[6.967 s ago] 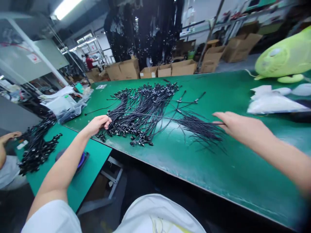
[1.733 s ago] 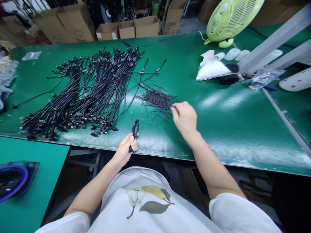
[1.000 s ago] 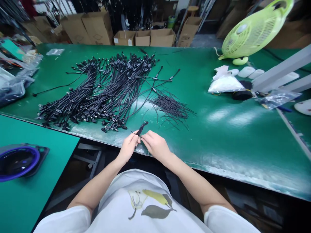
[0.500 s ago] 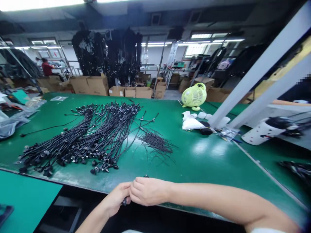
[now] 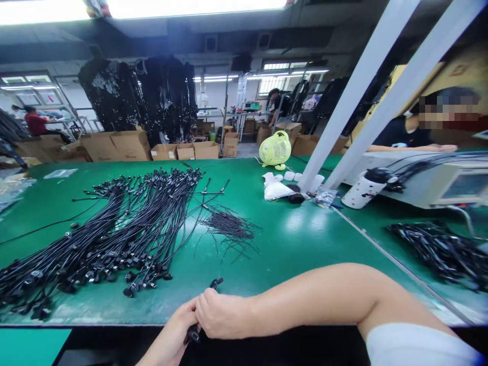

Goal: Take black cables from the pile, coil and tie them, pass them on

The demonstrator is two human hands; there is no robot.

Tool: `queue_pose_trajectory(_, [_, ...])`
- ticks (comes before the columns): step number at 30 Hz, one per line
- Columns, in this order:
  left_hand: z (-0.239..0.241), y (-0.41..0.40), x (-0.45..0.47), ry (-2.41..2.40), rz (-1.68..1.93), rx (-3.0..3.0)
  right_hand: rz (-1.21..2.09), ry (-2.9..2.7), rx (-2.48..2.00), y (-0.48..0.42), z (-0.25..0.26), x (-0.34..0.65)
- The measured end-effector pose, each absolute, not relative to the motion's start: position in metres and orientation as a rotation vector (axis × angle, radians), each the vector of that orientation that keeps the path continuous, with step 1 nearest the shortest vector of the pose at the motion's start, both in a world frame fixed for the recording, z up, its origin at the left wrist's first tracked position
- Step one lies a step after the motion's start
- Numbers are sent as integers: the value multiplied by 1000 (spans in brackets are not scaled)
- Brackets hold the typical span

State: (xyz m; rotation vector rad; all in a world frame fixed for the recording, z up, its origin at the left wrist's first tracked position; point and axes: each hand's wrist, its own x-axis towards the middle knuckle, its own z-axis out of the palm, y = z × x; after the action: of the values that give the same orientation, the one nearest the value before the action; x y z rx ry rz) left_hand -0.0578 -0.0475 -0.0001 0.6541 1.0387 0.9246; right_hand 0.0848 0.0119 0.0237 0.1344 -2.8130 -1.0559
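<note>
Both hands meet at the front edge of the green table (image 5: 282, 274). My left hand (image 5: 179, 325) is closed around a black cable (image 5: 193, 334), whose connector end pokes out below the fingers. Pressed against it, my right hand (image 5: 223, 314) is closed on the same bundled cable, with another end sticking out above the knuckles. Most of the cable is hidden by the fingers. Left of the hands lies a large spread of black cables (image 5: 152, 223) with connectors at both ends. Beyond my hands sits a small pile of thin black ties (image 5: 229, 223).
A green fan (image 5: 275, 149), a white bag (image 5: 275, 190) and grey posts (image 5: 343, 101) stand at the back. A white patterned bottle (image 5: 364, 190) stands near a machine (image 5: 453, 178). More black cables (image 5: 438, 254) lie at right, where a person (image 5: 407, 129) sits.
The view has turned to the right, bringing the seated person, machine and right-hand cables further into sight. My hands stay together on the cable; more of both its ends shows.
</note>
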Motion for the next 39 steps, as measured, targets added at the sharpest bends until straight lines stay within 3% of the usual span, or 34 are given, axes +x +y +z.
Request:
queue_pose_trajectory(9, [15,-23,-65,967,1085,377,-979,-2760,85,48,32,64])
queue_pose_trajectory(16, [18,-21,-60,948,1235,268,-720,-2718,490,73,45,69])
queue_pose_trajectory(21, [15,-21,-50,1027,1337,226,-617,-2882,61,63,47,73])
queue_pose_trajectory(24, [9,-16,-51,1085,1494,277,-310,-2954,-388,58,46,68])
queue_pose_trajectory(27, [9,-10,-60,1187,1640,489,261,-2721,-799,58,41,62])
queue_pose_trajectory(30, [12,-12,-68,1364,1713,1070,950,-2436,-903,60,29,61])
queue_pose_trajectory(32, [10,-21,-70,1424,1593,1525,1137,-2405,-899,63,22,66])
queue_pose_trajectory(35, [-3,-35,-71,1467,1300,1846,775,-2501,-965,65,18,79])
queue_pose_trajectory(39, [-17,-32,-81,1416,1079,1306,75,-2542,-837,52,16,85])
